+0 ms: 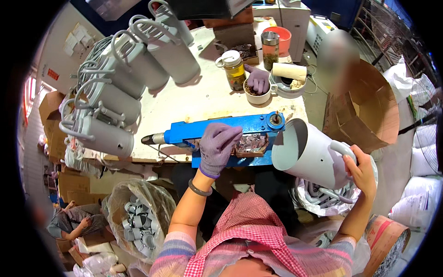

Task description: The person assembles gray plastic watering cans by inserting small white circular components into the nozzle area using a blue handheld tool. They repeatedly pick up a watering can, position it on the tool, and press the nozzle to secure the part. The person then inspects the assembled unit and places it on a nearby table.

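My right hand (362, 171), bare, is closed around the curved handle of a grey cylindrical can (318, 154). The can is tilted on its side, its wide open mouth facing left against the end of a blue bench tool (226, 125). My left hand (219, 145), in a purple-grey glove, is above the tool with its fingers pinched together. Whatever is between those fingertips, if anything, is too small to name. Beside them, an open box of small metal pieces (251, 143) sits at the tool's near side.
Several finished-looking grey cans (108, 136) line the table's left side. A purple glove (258, 79) lies over a white mug (259, 96), near a lidded jar (233, 69). Below are a bag of grey parts (138, 226) and a bag of handles (318, 196). A cardboard box (364, 106) stands right.
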The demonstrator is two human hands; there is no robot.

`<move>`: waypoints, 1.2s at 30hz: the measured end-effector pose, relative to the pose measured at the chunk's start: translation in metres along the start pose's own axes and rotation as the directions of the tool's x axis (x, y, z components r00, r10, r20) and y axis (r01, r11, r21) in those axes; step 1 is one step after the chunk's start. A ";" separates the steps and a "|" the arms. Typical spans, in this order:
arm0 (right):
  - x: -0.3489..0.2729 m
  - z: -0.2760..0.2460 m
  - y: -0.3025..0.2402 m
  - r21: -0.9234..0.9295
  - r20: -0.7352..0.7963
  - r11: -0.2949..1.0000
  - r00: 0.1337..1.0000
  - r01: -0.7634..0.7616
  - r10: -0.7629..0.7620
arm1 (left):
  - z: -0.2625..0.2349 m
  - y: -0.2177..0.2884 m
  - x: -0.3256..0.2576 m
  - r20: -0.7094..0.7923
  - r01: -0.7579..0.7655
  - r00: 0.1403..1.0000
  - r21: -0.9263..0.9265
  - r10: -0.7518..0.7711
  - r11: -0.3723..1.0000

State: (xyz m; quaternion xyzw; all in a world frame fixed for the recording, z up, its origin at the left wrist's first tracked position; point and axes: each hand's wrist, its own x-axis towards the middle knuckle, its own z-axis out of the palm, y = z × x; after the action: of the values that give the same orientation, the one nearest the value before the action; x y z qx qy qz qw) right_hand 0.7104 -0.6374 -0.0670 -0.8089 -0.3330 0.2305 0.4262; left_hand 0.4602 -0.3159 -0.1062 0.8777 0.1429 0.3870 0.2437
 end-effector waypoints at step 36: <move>0.147 0.053 -0.156 -0.506 0.270 0.747 0.902 0.431 -0.337 | 0.046 0.022 0.015 0.317 0.670 0.729 -0.510 -0.606 0.539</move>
State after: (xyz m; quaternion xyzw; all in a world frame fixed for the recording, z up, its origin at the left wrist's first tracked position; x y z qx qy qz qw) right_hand 0.7212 -0.4358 0.0227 -0.7893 -0.5782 0.0957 0.1833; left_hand 0.5061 -0.3420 -0.1119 0.6602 0.3117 0.2502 0.6359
